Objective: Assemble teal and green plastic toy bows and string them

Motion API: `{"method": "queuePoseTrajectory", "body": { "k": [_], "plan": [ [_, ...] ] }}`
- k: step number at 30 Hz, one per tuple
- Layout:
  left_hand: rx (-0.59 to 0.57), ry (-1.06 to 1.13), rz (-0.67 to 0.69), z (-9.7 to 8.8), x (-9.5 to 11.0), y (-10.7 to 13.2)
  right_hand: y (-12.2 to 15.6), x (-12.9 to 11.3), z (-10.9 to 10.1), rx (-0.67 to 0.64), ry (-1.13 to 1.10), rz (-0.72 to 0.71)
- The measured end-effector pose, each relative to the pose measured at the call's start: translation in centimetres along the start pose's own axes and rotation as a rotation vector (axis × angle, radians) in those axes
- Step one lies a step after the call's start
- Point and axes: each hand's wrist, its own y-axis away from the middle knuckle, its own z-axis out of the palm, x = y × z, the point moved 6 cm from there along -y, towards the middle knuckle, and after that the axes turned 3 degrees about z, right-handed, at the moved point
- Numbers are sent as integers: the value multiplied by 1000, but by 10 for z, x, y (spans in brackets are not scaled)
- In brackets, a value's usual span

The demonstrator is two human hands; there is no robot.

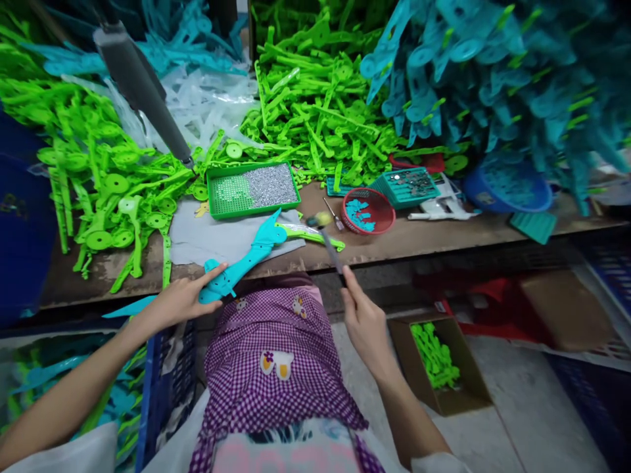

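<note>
My left hand [182, 299] grips the near end of a long blue plastic part [254, 255], thumb below and index finger laid along it. From the part's far end a bright green plastic arm [308, 233] sticks out to the right. The blue part rests partly over a grey cloth [197, 238] at the table edge. In my right hand [365, 322] is the handle of a small hammer [332, 249]. Its blurred, yellowish-tipped head is raised near the green arm; whether they touch, I cannot tell.
A hanging electric screwdriver [148, 98] points down at a green tray [217, 209] of small metal pieces. A red basket [382, 223] and a teal basket [407, 197] stand right of it. Green parts [320, 112] are heaped behind. A cardboard box [461, 397] sits on the floor.
</note>
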Motion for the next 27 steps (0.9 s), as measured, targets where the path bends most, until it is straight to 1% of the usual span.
{"method": "queuePoseTrajectory", "body": {
  "k": [1, 2, 5, 6, 7, 9, 11, 12, 14, 15, 17, 20, 22, 24, 27],
  "plan": [
    [-2, -12, -2, -1, 0, 0, 0, 2, -3, 34, 0, 16],
    [-8, -25, -9, -2, 1, 0, 0, 3, -3, 38, 16, 23],
    [-29, -52, -31, -4, 2, 0, 0, 8, 9, -63, 107, 15],
    [-37, -52, -34, -5, 2, 0, 1, 11, 12, -85, 117, 9],
    [-41, -51, -33, -4, 2, 0, 3, 14, 11, -76, 110, 11],
    [-40, -48, -26, -3, 2, 0, 8, 24, 3, 4, 75, 45],
    [-29, -50, -27, -2, 0, 0, 14, 36, -5, 65, 67, 111],
    [-25, -47, -29, -2, -1, -1, 17, 42, -7, 66, 72, 147],
    [-27, -10, -40, -2, -4, -1, 22, 51, -8, 14, 43, 206],
    [-31, 33, -41, -3, -6, -2, 23, 53, -7, -10, -7, 238],
    [-42, 177, -20, -8, -9, -2, 24, 53, -10, 13, -191, 319],
    [-65, 480, 32, -16, -12, -2, 19, 47, -21, 188, -591, 412],
    [-113, 700, 13, -17, -16, -1, 11, 40, -25, 288, -830, 403],
    [-192, 916, -33, -11, -19, 1, 3, 36, -23, 299, -982, 396],
    [-306, 1149, -68, 2, -17, 1, -5, 37, -15, 248, -1084, 437]
  ]
}}
